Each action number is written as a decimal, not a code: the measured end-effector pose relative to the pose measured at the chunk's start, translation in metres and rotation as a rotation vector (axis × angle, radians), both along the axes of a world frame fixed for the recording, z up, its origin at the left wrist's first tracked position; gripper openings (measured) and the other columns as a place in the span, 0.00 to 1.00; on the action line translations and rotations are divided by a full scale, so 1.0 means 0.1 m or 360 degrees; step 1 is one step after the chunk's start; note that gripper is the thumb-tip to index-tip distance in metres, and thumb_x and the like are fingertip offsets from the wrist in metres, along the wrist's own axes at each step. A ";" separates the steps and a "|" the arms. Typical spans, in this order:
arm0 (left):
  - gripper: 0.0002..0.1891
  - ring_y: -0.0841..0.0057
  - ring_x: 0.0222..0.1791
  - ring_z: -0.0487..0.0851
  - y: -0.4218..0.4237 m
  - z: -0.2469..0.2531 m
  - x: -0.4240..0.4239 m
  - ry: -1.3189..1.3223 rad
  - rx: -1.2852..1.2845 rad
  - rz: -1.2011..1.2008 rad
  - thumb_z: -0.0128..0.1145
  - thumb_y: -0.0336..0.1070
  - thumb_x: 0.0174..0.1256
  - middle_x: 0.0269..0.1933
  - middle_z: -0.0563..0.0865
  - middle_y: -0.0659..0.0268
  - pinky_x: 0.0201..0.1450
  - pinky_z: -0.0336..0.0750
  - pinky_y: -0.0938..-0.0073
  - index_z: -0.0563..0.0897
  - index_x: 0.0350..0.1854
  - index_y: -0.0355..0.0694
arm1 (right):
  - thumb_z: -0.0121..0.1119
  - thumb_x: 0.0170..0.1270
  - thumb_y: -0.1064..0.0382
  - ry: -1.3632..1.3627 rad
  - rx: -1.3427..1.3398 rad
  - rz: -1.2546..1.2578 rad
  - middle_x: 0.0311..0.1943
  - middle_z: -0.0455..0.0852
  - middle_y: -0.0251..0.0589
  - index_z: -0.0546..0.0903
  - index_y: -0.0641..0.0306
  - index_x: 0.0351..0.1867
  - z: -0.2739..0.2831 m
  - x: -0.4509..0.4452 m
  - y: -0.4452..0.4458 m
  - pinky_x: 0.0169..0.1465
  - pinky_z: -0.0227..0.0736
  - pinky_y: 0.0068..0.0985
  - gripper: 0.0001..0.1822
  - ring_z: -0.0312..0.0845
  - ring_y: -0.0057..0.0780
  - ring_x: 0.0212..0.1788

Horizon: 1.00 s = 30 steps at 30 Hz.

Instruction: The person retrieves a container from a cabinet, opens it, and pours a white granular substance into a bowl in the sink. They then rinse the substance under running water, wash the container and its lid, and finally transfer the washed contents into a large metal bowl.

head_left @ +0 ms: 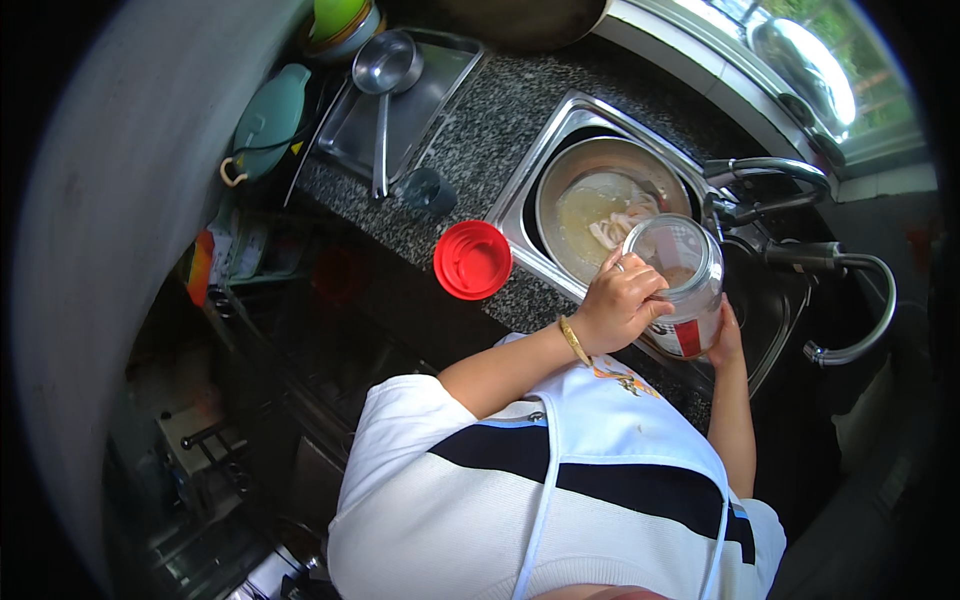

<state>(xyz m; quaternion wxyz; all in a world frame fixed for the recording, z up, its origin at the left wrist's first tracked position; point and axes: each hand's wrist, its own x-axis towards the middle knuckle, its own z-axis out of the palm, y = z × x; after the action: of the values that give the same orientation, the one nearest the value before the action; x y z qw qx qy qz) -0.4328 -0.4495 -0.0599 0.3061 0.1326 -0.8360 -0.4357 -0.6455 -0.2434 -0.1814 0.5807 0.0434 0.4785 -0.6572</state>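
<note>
Both of my hands are on a large clear glass jar [686, 300], tilted beside the sink with its wide, lidless mouth facing up. My left hand [626, 296] grips its rim and neck from the left. Lower down, my right hand [725, 337] supports the jar's right side, its fingers partly hidden behind the glass. A red and white label wraps the jar. Just beyond my left hand, a round metal basin [551, 176] sits in the steel sink [517, 202]. Cloudy water and a wet pale cloth [619, 225] lie in it.
A round red plastic lid [474, 259] rests at the granite counter's [480, 120] front edge. Close by stand a dark glass cup [429, 191] and a steel tray [356, 124] with a long-handled saucepan [386, 67]. Curved faucets [780, 169] rise at right, beside a second basin [776, 315].
</note>
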 end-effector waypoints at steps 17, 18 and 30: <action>0.14 0.57 0.54 0.75 0.07 -0.13 0.58 0.0103 -0.0060 0.0239 0.73 0.39 0.49 0.47 0.81 0.62 0.59 0.71 0.58 0.86 0.36 0.42 | 0.42 0.75 0.37 -0.0225 0.0276 -0.0023 0.66 0.75 0.42 0.70 0.58 0.68 0.05 0.22 -0.20 0.72 0.61 0.44 0.32 0.70 0.42 0.66; 0.14 0.57 0.56 0.74 0.10 -0.19 0.59 0.0072 -0.0042 0.0266 0.73 0.39 0.48 0.49 0.80 0.61 0.60 0.71 0.58 0.86 0.37 0.43 | 0.42 0.74 0.37 -0.0208 0.0224 -0.0045 0.66 0.74 0.41 0.70 0.57 0.68 0.00 0.24 -0.16 0.72 0.61 0.44 0.32 0.69 0.42 0.67; 0.33 0.56 0.62 0.66 -0.35 -1.10 1.24 -0.1138 -0.0443 0.1339 0.71 0.51 0.52 0.60 0.73 0.60 0.64 0.58 0.47 0.72 0.57 0.44 | 0.43 0.73 0.35 -0.0031 0.0135 -0.0279 0.65 0.76 0.43 0.71 0.62 0.68 -0.25 0.37 0.12 0.70 0.64 0.41 0.35 0.71 0.41 0.66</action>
<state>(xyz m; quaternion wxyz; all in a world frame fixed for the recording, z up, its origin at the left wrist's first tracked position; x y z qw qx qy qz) -0.3084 -0.4848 -0.1694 0.1659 0.5517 -0.8124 -0.0900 -0.6084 -0.2315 -0.2066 0.5231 0.1161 0.4947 -0.6843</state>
